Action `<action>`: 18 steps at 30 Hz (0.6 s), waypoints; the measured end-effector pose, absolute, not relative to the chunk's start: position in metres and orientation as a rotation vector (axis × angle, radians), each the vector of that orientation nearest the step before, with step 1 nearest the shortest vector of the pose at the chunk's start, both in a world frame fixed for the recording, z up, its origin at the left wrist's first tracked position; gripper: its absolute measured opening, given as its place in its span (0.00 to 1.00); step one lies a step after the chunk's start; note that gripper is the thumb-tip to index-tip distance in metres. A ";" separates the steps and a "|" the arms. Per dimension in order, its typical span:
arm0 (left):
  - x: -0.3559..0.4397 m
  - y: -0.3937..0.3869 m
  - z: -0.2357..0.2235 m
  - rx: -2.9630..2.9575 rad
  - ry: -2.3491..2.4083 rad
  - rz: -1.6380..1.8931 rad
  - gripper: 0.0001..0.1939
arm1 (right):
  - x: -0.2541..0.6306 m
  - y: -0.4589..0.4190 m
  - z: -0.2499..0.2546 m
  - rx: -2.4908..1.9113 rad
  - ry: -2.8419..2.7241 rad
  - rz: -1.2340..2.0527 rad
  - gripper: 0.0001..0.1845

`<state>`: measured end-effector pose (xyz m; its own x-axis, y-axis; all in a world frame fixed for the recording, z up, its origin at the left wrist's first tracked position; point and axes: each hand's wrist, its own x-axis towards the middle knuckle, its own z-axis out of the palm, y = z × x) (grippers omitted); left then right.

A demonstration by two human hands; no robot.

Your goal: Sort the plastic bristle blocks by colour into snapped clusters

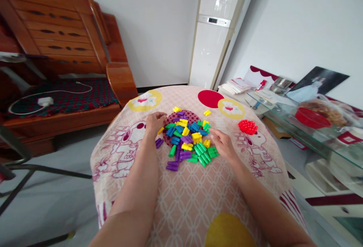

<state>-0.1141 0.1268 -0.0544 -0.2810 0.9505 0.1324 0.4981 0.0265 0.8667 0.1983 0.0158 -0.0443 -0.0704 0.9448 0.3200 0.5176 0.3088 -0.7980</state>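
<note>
A loose pile of plastic building blocks in yellow, blue, green and purple lies in the middle of the round table. My left hand rests at the pile's left edge, fingers apart and pointing inward, close to a yellow block. At the right edge is my right hand, its fingers stretched toward the green and yellow blocks. Neither hand visibly holds anything. Nearest my right hand, several green blocks lie side by side as a joined group. A red cluster of blocks sits apart on the right.
A patterned pink cloth covers the table. To the right stands a glass-topped table with a red bowl, papers and a photo. A wooden bench is at the left, and a tall white air conditioner stands behind.
</note>
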 end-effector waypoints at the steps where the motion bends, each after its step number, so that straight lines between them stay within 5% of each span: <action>1: -0.113 0.125 -0.050 1.503 1.808 1.158 0.17 | 0.201 0.015 -0.046 -1.340 -1.710 0.616 0.23; 12: -0.091 0.105 -0.017 1.979 1.541 0.802 0.16 | 0.161 -0.018 -0.045 -1.103 -1.810 0.891 0.23; 18: -0.065 0.097 -0.015 2.151 1.639 0.819 0.15 | 0.203 -0.016 -0.052 -1.380 -1.542 0.502 0.23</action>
<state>-0.0653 0.0968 -0.0149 0.1801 0.9512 0.2506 0.7711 -0.2947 0.5644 0.2030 -0.0156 -0.0518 0.1124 0.9181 0.3801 0.5181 0.2723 -0.8108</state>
